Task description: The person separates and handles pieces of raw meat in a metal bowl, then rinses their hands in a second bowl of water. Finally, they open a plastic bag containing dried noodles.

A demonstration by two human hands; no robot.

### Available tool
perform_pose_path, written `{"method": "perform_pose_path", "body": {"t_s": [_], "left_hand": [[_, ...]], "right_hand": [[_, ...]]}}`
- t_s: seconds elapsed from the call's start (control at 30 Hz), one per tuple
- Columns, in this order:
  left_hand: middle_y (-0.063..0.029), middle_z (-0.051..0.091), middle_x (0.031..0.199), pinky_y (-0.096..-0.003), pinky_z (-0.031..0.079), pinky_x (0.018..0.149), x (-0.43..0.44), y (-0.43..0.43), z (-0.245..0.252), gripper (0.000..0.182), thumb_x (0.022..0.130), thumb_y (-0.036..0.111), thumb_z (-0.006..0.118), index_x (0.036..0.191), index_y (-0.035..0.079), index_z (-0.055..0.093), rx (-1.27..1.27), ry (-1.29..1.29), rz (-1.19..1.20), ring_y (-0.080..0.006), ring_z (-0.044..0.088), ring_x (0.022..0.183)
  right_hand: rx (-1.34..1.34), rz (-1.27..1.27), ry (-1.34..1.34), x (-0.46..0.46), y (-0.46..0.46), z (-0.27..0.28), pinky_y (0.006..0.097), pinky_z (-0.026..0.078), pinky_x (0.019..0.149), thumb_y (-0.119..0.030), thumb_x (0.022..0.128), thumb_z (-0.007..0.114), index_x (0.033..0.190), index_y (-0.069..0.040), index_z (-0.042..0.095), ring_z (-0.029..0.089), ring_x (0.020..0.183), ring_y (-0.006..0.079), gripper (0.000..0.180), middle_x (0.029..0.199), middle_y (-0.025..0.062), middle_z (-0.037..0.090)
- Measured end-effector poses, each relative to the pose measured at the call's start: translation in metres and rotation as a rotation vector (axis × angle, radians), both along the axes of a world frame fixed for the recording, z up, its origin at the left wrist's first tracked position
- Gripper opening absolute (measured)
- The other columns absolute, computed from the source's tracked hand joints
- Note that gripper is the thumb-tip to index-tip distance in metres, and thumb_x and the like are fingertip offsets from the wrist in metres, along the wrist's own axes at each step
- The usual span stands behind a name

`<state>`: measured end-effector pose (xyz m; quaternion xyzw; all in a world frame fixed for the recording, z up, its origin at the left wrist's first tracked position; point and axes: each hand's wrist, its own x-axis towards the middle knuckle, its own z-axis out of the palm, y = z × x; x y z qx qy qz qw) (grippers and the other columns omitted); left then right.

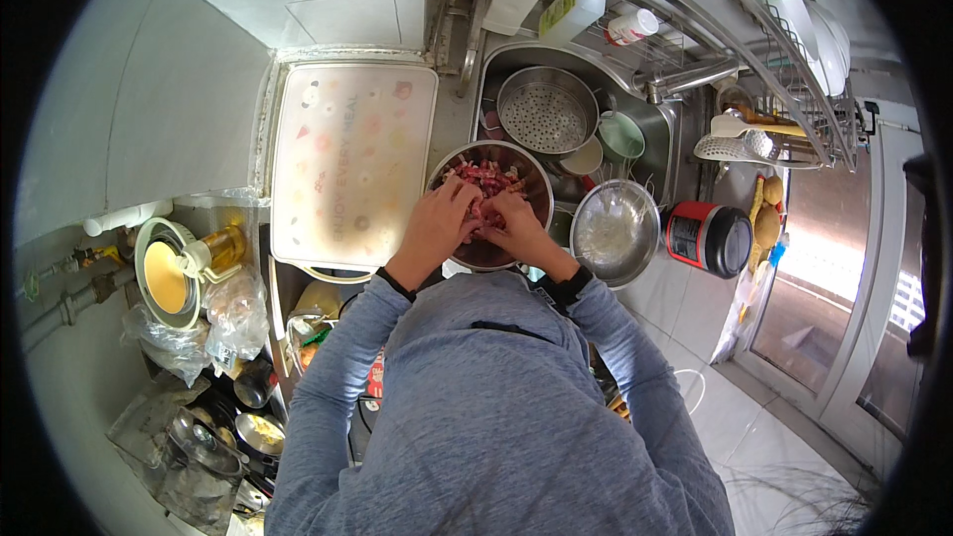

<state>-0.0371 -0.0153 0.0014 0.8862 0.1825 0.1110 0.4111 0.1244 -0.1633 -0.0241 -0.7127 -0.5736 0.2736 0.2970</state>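
A round stainless steel bowl (546, 186) directly before me holds cut pieces of raw red meat (488, 175). Over its near half, my left hand (445, 212) and my right hand (514, 222) meet with fingers bent inward. Both hands grip a piece of meat between the fingertips. My fingers partly cover the meat and the bowl's near side. Just right of the bowl stands a second metal bowl (615, 234), which looks to hold thin, pale, translucent strands. To the left lies a printed white cutting board (354, 164).
Beyond the bowl, the steel sink (663, 126) holds a perforated steamer pot (547, 108) and a green bowl (622, 135). A red and black tub (707, 240) stands to the right. A wire dish rack (789, 52) overhangs the sink's right side. Plastic bottles (573, 11) line the back.
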Motion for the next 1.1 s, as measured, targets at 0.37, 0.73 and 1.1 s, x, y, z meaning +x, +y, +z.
{"method": "perform_pose_path", "body": {"t_s": [0.37,0.73,1.1], "left_hand": [[-0.0034,0.066,0.102,-0.0421,0.046,0.086,0.010,0.011,0.013,0.032,0.086,0.022,0.076,0.117,0.015,0.073,0.244,-0.132,-0.163,-0.0242,0.066,0.098],[-0.0027,0.075,0.096,-0.0383,0.047,0.083,0.019,0.006,0.022,0.022,0.080,0.018,0.085,0.101,0.013,0.081,0.089,-0.347,0.171,-0.0228,0.068,0.090],[-0.0081,0.071,0.108,-0.0324,0.056,0.083,0.021,0.003,0.012,0.024,0.087,0.006,0.081,0.111,0.003,0.078,-0.803,-0.383,0.353,-0.0190,0.069,0.096]], "right_hand": [[-0.123,-0.125,0.316,0.003,0.000,0.043,0.0447,0.053,0.079,-0.012,0.100,0.065,0.115,0.000,0.063,0.070,0.092,0.0411,0.020,0.100,0.0221,0.073],[-0.006,-0.287,0.775,-0.002,0.015,0.048,0.0245,0.041,0.055,-0.027,0.116,0.041,0.103,-0.005,0.055,0.051,0.060,0.0079,0.028,0.069,0.0010,0.058],[-0.050,-0.222,1.044,-0.001,0.011,0.039,0.0198,0.044,0.064,-0.023,0.115,0.043,0.115,-0.007,0.051,0.055,0.073,0.0062,0.017,0.089,0.0032,0.065]]}}
